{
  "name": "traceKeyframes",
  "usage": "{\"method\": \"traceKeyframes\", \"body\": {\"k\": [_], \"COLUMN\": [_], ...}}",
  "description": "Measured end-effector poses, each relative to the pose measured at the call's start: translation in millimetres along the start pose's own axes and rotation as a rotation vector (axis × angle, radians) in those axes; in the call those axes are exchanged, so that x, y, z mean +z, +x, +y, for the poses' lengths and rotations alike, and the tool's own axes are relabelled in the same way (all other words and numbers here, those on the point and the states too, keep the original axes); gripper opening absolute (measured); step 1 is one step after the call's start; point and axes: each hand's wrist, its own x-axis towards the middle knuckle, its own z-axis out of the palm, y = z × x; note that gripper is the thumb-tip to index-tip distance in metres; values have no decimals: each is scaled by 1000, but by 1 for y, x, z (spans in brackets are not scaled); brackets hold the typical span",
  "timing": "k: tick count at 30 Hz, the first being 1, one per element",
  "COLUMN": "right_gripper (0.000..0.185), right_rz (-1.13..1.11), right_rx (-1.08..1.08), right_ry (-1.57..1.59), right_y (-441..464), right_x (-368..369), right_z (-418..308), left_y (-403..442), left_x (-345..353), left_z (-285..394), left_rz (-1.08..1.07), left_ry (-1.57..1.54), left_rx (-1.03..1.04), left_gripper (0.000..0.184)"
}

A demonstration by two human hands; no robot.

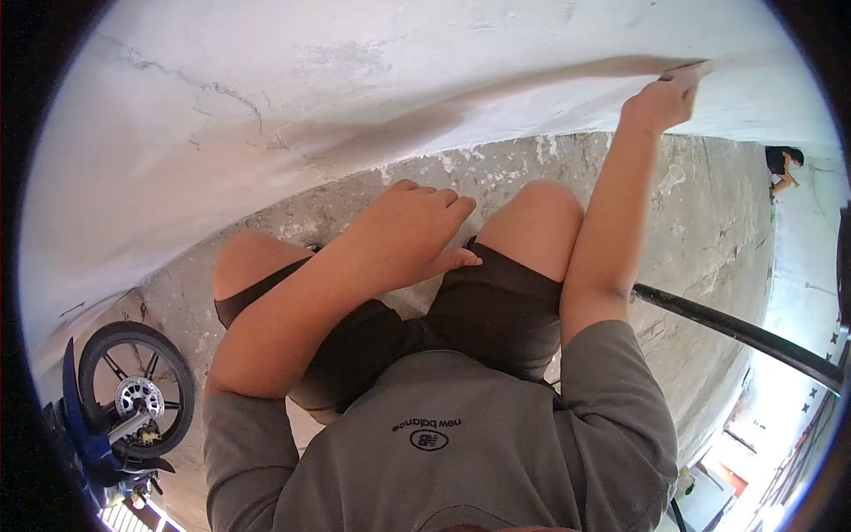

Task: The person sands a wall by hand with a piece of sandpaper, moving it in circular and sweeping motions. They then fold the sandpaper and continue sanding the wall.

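Place type: apparently a home's porch or yard; exact kind uncertain
Wall: pale, cracked, stained
Floor: bare, worn concrete with whitish flecks
Vehicle: blue motorcycle parked near the wall
Light: daylight-bright at the right side
Occupancy: another person in the background

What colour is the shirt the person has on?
The shirt is grey, seen best in the head view.

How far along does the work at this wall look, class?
Apparently done: much of the wall is white, though I can't tell how recently. In hand: the right hand is at the wall; any tool in its grip is unclear. The left hand is away from it. Probably left: the cracks and grey marks on the wall's left part.
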Motion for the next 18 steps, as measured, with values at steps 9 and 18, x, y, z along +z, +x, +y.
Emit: {"method": "traceKeyframes", "body": {"k": [9,18], "right_gripper": [65,57], "right_rz": [154,223], "right_rx": [367,393], "right_ry": [20,39], "right_y": [25,25], "right_x": [-32,-51], "right_z": [61,97], "left_y": [-1,-1], "left_x": [-1,1], "left_z": [-1,1], "left_rz": [2,59], "left_ry": [7,7], "left_rx": [-9,30], "left_gripper": [64,63]}}
